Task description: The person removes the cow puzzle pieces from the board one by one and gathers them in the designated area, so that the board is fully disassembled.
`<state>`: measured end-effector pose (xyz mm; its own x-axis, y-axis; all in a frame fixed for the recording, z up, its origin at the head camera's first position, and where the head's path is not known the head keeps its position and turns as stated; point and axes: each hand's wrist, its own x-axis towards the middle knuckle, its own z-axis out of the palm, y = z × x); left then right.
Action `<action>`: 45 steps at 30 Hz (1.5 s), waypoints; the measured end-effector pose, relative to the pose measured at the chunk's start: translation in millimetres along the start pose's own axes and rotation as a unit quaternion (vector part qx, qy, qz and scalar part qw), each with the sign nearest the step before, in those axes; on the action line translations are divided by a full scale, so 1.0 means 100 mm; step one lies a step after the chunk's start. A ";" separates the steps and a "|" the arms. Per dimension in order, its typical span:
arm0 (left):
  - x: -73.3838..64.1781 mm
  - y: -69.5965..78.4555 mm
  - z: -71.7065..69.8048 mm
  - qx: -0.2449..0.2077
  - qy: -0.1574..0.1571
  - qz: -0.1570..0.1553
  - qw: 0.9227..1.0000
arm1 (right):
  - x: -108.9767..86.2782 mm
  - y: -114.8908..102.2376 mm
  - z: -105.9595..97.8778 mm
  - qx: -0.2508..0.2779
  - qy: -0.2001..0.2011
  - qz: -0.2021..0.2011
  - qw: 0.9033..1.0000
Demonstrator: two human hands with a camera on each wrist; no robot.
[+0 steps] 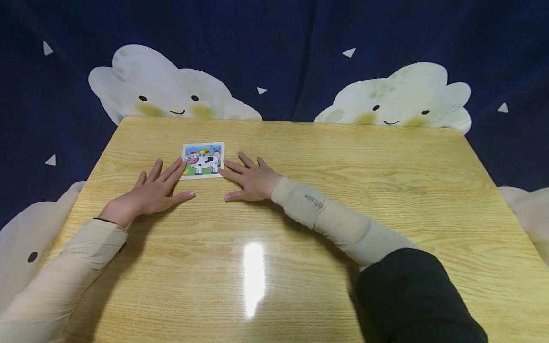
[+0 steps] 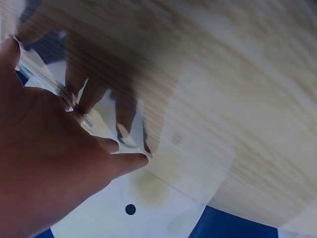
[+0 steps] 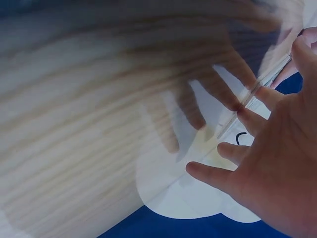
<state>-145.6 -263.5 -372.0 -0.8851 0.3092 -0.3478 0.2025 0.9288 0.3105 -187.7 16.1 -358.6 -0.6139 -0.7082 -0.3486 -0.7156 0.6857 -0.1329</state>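
A small rectangular picture puzzle or card with a cow (image 1: 203,161) and a pale border lies flat on the wooden table, left of its middle. From the left, my left hand (image 1: 152,193) touches the card's left edge with its extended fingertips, thumb spread toward me. Opposite it, my right hand (image 1: 253,180) has straight, spread fingers at the card's right edge. In the left wrist view the card's thin side edge (image 2: 57,87) shows beside the fingers. The right wrist view shows the card's edge (image 3: 237,111) at the fingertips too.
The glossy wood-grain table (image 1: 386,190) reflects the hands and a bright light patch. Behind its far edge hangs a dark blue curtain (image 1: 283,52) with smiling white clouds and small triangles. A dark sleeve (image 1: 420,295) covers my right upper arm.
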 end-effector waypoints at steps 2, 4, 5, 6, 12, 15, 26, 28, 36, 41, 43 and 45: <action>0.00 0.01 0.01 -0.003 -0.002 0.004 1.000 | -0.03 0.01 0.00 -0.004 0.000 -0.001 1.000; 0.00 0.02 0.03 -0.008 -0.001 0.009 1.000 | -0.07 0.02 0.01 -0.007 -0.001 -0.004 1.000; 0.00 0.02 0.05 -0.009 -0.002 0.011 1.000 | -0.09 0.03 0.01 -0.009 -0.001 -0.006 1.000; 0.00 0.04 0.06 -0.010 -0.002 0.015 1.000 | -0.11 0.03 0.02 -0.011 -0.001 -0.007 1.000; -0.02 0.15 0.13 -0.004 0.011 0.041 0.999 | -0.27 0.05 0.03 -0.015 -0.001 -0.005 1.000; -0.04 0.24 0.14 0.010 0.011 0.046 0.999 | -0.36 0.07 0.06 -0.013 0.004 -0.007 1.000; -0.11 0.51 0.20 0.031 0.016 0.079 0.996 | -0.67 0.17 0.18 -0.013 0.031 -0.025 0.999; -0.12 0.54 0.22 0.034 0.017 0.084 0.996 | -0.72 0.18 0.20 -0.012 0.035 -0.029 0.999; -0.15 0.67 0.30 0.051 0.031 0.112 0.992 | -0.94 0.26 0.29 -0.015 0.063 -0.038 0.997; -0.15 0.74 0.35 0.068 0.031 0.125 0.989 | -1.07 0.29 0.37 -0.018 0.087 -0.051 0.995; -0.13 0.75 0.38 0.078 0.028 0.125 0.989 | -1.12 0.30 0.40 -0.023 0.095 -0.054 0.994; -0.14 0.78 0.40 0.082 0.027 0.126 0.988 | -1.17 0.30 0.41 -0.022 0.099 -0.055 0.993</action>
<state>-101.0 -187.2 -378.6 -0.8182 0.5271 -0.2298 0.4800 0.8461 0.2316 -123.5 126.3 -360.0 -0.5817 -0.8003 -0.1454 -0.7931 0.5977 -0.1171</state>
